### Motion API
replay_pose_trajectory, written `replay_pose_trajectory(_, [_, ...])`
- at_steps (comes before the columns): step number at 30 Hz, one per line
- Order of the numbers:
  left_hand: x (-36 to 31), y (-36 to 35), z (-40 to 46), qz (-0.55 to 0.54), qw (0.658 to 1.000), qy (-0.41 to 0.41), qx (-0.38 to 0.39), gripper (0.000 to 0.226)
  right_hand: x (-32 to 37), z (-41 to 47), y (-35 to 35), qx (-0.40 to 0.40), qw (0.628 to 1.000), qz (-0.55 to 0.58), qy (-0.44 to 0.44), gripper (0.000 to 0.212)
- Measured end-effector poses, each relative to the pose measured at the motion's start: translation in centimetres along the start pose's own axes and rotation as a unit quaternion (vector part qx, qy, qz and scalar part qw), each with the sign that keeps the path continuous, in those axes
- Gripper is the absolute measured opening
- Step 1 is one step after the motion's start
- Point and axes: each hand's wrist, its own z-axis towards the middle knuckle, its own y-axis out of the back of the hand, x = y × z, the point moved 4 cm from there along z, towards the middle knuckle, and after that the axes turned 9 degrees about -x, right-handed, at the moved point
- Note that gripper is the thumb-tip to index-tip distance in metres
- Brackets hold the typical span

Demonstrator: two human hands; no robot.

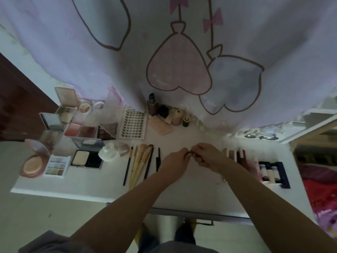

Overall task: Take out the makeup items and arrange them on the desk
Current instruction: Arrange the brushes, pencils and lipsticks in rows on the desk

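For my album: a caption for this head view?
Both hands pinch a small dark item above a desk of arranged makeup.

Head view, steeply downward, close over desk (191, 189), facing curtain (91, 52)

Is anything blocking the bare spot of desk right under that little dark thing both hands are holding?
Nothing visible. The left hand and right hand pinch the small dark item over bare desk; the brushes lie off to the left.

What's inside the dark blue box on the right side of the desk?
The blue box holds a few pale tubes or bottles lying side by side. Their labels are too blurry to read, and anything under them is hidden.
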Motion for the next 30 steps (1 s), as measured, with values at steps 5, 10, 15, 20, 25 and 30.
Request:
replay_pose_trajectory(5, [0.8,-0.1,-1.1,-0.035,0.999,-0.001,0.034,0.029,-1.3,-1.2,-0.3,-0.001,0.999,0.030,-0.025,0.022])
replay_pose_trajectory(10, [1.4,-1.1,-1.8,-0.081,0.983,0.056,0.157,0.028,-2.2,-2.2,1.9,-0.048,0.996,0.053,-0.054,0.017])
replay_pose_trajectory(15, [2.1,0.3,0.3,-0.298,0.909,0.278,0.083,0.017,-3.0,-3.0,3.9,-0.110,0.992,0.028,-0.063,0.005])
replay_pose_trajectory(20, [2.4,1.9,3.6,-0.057,0.984,0.170,0.009,0.041,-4.4,-1.9,-0.2,-0.164,0.954,-0.251,0.009,0.018])
replay_pose_trajectory(25, [3.2,1.9,4.7,0.131,0.983,0.117,0.060,0.042,-4.2,-1.0,-4.1,-0.213,0.871,-0.441,0.044,0.031])
replay_pose_trajectory(30, [4.6,1.5,4.9,0.232,0.968,0.072,0.070,0.040,-4.8,-0.3,-6.2,-0.174,0.845,-0.502,0.058,0.029])
